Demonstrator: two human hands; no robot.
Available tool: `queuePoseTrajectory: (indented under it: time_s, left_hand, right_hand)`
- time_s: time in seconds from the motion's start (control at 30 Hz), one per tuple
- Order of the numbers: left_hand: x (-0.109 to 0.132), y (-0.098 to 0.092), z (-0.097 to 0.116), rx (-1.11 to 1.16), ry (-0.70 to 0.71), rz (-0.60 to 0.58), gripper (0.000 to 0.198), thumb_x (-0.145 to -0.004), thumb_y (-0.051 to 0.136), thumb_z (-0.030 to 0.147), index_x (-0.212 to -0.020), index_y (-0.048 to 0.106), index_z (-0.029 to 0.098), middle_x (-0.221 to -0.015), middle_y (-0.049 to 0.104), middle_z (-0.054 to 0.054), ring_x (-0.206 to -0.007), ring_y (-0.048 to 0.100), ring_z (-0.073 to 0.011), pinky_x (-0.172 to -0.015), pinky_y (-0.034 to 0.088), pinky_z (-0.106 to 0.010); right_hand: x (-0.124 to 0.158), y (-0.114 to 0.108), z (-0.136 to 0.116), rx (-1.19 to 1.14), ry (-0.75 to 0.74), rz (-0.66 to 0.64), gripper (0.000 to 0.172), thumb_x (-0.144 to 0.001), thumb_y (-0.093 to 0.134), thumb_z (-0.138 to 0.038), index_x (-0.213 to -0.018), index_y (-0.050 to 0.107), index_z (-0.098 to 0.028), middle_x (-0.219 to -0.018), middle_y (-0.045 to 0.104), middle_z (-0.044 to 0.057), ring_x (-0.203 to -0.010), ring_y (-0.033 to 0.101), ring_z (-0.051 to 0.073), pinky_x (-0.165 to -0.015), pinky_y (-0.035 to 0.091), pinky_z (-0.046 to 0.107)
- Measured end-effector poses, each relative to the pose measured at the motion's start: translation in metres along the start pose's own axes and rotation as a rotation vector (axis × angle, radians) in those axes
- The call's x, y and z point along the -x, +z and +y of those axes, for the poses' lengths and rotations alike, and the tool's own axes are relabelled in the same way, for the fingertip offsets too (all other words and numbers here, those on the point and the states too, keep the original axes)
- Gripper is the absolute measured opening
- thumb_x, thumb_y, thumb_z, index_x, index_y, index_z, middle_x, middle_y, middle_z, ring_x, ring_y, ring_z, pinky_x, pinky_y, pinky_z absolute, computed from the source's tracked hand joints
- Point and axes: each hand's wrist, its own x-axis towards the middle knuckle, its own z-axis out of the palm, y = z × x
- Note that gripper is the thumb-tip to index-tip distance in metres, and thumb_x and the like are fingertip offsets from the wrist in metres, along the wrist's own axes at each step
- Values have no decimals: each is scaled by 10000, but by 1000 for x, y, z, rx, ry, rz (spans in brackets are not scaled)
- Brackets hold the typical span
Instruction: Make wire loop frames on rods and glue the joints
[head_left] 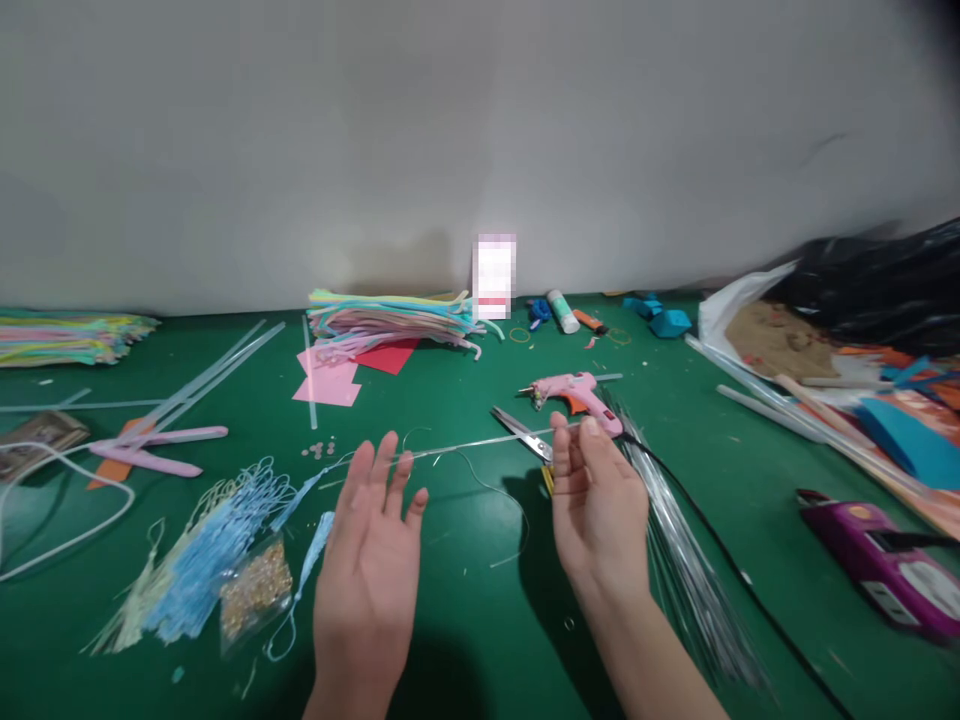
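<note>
My left hand [371, 560] is raised palm up over the table, its fingers spread and holding nothing. My right hand [600, 505] is also palm up, its fingers loosely curved, with a gap between thumb and fingertips and nothing visible in it. Behind the fingers of both hands runs a thin clear strip [472, 442]. Scissors [525, 435] lie partly hidden behind the right hand. Just beyond it rests a pink glue gun [574, 392]. Left of my left hand are light blue tassels [217, 560] and a small bag of gold beads [255, 590].
A bundle of pastel pipe cleaners [397, 325] lies near the wall beside pink paper [330, 380]. Pink-handled pliers [161, 450] lie left. Clear thin rods [682, 560], a black cord [720, 540] and a purple power strip [877, 560] occupy the right.
</note>
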Motion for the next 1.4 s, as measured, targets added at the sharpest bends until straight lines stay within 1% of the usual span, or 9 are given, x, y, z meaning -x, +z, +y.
queuePoseTrajectory:
  time_s: [0.17,0.3,0.4,0.63,0.77,0.87,1.17,1.3,1.4]
  left_hand:
    - [-2,-10,5,-563,366,-8,326,-915,561,400,-1236,615,392,-1409,508,10,-1243,497,-238,-862,495,-318]
    - [-12,-21,15,-1033,764,76,234,-898,582,355,-1077,722,301,-1294,563,-27,-1168,527,-240,-890,471,-338]
    - [-13,-21,22,-1068,846,131,134,-826,676,320,-919,767,290,-1202,596,-28,-1098,544,-246,-899,459,-338]
    - [-8,-13,30,-759,472,207,77,-749,749,297,-686,744,251,-1047,624,-39,-1126,509,-251,-778,473,-231]
    - [-18,-26,30,-787,328,170,157,-737,753,377,-703,742,223,-992,680,-46,-981,604,-220,-796,480,-255]
    - [-26,-36,30,-735,108,164,217,-682,787,407,-746,758,202,-931,716,-63,-930,628,-233,-816,493,-309]
    - [-27,-49,32,-449,-413,97,269,-630,848,346,-760,728,144,-848,704,-94,-855,650,-203,-631,506,-241]
    - [-14,-54,37,-489,-526,7,256,-658,836,343,-787,725,152,-852,686,-86,-816,631,-187,-600,497,-230]
    - [-4,-61,41,-552,-601,-159,261,-710,794,393,-733,709,147,-769,656,-76,-701,587,-149,-548,457,-203]
  right_hand:
    - [-2,0,-2,-35,68,34,153,-659,802,-170,-769,701,-138,-805,712,-6,-835,717,110,-755,584,139]
    - [-2,0,-2,-43,88,36,148,-666,798,-174,-765,696,-133,-789,699,-9,-853,713,113,-768,580,139]
    - [-1,0,-1,-14,68,20,159,-679,796,-193,-792,695,-146,-807,691,-17,-865,706,105,-790,574,146]
    - [0,-2,2,60,43,-14,189,-685,800,-243,-812,684,-165,-846,686,-13,-902,699,123,-837,574,204]
    - [1,-2,2,70,41,-12,178,-677,799,-230,-787,679,-158,-818,679,-11,-879,704,133,-808,579,214]
    - [2,0,1,78,21,-33,190,-653,816,-237,-758,680,-156,-779,670,-21,-834,707,124,-747,579,183]
    - [3,2,-1,140,-4,-96,241,-627,831,-297,-745,673,-158,-749,671,-19,-774,701,120,-683,570,187]
    - [-1,0,-7,157,19,-161,245,-625,836,-307,-749,681,-164,-727,662,-27,-751,696,108,-673,568,173]
    - [-4,-1,-12,174,66,-247,235,-642,828,-323,-758,691,-172,-715,659,-31,-715,687,91,-652,563,155]
